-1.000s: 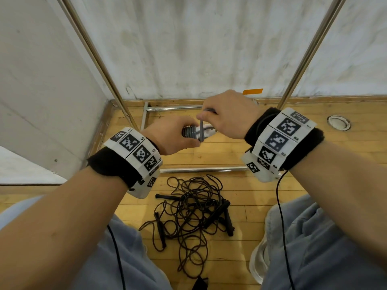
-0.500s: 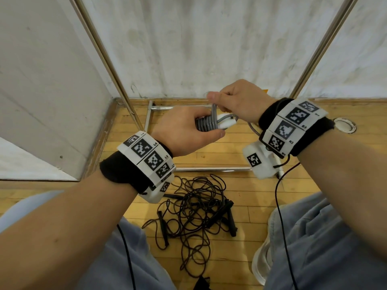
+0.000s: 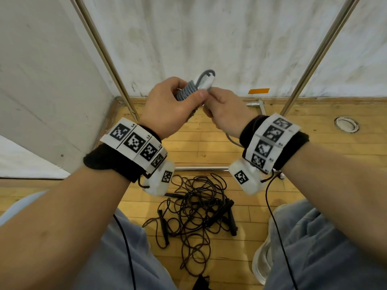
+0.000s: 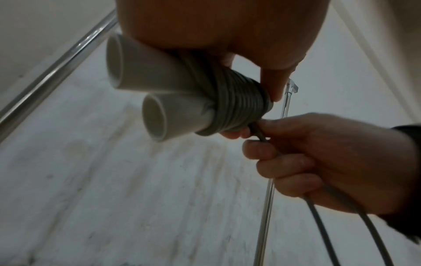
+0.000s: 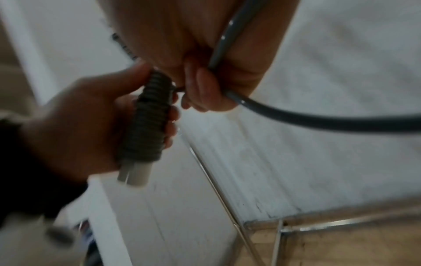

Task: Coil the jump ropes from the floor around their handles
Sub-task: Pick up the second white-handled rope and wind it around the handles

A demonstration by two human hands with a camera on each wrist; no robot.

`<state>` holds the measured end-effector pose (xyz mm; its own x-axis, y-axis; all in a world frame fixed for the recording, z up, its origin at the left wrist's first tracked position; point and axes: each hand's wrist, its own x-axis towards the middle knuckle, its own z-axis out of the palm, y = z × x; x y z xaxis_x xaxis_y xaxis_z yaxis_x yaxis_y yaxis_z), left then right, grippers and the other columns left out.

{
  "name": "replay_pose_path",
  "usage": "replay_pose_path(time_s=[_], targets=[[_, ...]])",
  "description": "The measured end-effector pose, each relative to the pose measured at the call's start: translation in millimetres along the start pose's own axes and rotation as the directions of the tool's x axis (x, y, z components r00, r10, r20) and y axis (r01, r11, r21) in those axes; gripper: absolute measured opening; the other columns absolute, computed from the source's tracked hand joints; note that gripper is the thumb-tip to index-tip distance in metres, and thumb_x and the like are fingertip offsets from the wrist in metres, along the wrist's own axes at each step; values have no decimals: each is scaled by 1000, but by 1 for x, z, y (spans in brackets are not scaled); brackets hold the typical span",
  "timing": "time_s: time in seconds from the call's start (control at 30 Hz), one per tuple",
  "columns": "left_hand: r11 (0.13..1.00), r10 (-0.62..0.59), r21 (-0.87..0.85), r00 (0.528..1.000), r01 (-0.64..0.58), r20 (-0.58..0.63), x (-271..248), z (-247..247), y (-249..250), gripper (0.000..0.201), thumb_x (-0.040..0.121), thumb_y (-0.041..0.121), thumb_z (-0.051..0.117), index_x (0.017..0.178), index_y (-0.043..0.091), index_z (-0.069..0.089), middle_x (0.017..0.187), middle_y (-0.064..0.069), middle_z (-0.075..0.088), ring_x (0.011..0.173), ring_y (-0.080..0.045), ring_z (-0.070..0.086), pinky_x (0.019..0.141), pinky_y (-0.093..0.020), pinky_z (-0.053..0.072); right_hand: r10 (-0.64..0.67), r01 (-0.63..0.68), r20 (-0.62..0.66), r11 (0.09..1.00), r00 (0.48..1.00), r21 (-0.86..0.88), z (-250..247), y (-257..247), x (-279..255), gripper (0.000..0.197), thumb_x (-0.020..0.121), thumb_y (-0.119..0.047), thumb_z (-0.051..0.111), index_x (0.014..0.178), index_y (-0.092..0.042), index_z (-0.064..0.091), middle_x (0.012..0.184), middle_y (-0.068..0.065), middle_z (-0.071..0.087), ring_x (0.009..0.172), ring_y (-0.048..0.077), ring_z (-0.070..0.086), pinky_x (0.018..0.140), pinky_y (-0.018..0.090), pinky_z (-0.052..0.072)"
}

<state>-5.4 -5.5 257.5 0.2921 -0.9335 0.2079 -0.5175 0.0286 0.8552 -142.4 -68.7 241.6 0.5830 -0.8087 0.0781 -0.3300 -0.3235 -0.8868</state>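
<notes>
Up in front of the chest, the left hand [image 3: 169, 105] grips two white handles [image 4: 145, 72] held side by side, thumb and fingers curled round the grey rope [image 4: 237, 106] that is wound in close turns about them. Just beside it, touching at the fingertips, the right hand [image 3: 227, 114] is closed round the free length of that same rope, pinching it right where it leaves the last turn; two strands trail out below the fist. Both wrists wear black bands with white marker tags. Down on the wooden floor [image 3: 303, 151], between the knees, a tangle of black ropes [image 3: 194, 208] lies with its black handles mixed in. Slanting metal poles [image 3: 104, 53] stand against the white wall [image 3: 209, 34] beyond.
</notes>
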Motion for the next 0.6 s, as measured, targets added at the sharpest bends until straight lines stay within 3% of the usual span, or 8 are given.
replay_pose_path(time_s=[0.1, 0.2, 0.27, 0.4, 0.5, 0.6], targets=[[999, -17, 42, 1000, 17, -2, 3, -1, -2, 31, 82, 47, 66, 86, 17, 61, 72, -3, 68, 62, -19, 67, 59, -43, 57, -80, 97, 62, 939, 995, -329, 7, -4, -7, 16, 98, -18, 40, 94, -14, 55, 69, -10, 47, 57, 1, 42, 52, 19, 28], [995, -2, 102, 1000, 2, 3, 2, 1, -2, 27, 83, 48, 65, 82, 22, 57, 66, 5, 63, 58, -12, 63, 56, -38, 54, -26, 86, 120, 840, 992, -536, 6, -6, -9, 12, 96, -21, 43, 91, -15, 52, 74, -5, 52, 64, 12, 47, 56, 26, 32], [993, 10, 116, 1000, -10, 6, 2, 1, -3, 28, 83, 46, 65, 87, 19, 59, 67, 4, 64, 59, -13, 64, 60, -40, 56, 41, 20, 120, 882, 992, -471, 4, -8, -9, 23, 98, -19, 38, 92, -10, 58, 73, -1, 53, 63, 14, 47, 53, 27, 34], [986, 48, 160, 999, -49, 10, 5, -2, -5, 28, 86, 43, 64, 98, 17, 64, 75, -1, 66, 68, -19, 63, 66, -42, 55, 83, -65, 83, 977, 993, -204, 2, -10, -13, 30, 100, -20, 34, 93, -10, 62, 59, -6, 42, 48, 5, 41, 51, 22, 38], [969, 75, 233, 997, -77, 18, 6, -5, -8, 28, 86, 45, 63, 102, 21, 65, 72, 7, 61, 66, -14, 57, 64, -34, 49, 34, -25, 39, 974, 999, -224, -2, -7, -14, 29, 101, -23, 35, 96, -14, 62, 62, -7, 44, 52, 4, 42, 51, 21, 31], [956, 63, 285, 998, -69, 30, 4, -7, -14, 31, 86, 46, 62, 109, 25, 61, 74, 7, 61, 67, -13, 58, 60, -29, 47, 47, -11, 131, 965, 990, -263, -4, -6, -13, 31, 100, -24, 36, 93, -12, 63, 64, -5, 46, 56, 9, 43, 48, 15, 33]])
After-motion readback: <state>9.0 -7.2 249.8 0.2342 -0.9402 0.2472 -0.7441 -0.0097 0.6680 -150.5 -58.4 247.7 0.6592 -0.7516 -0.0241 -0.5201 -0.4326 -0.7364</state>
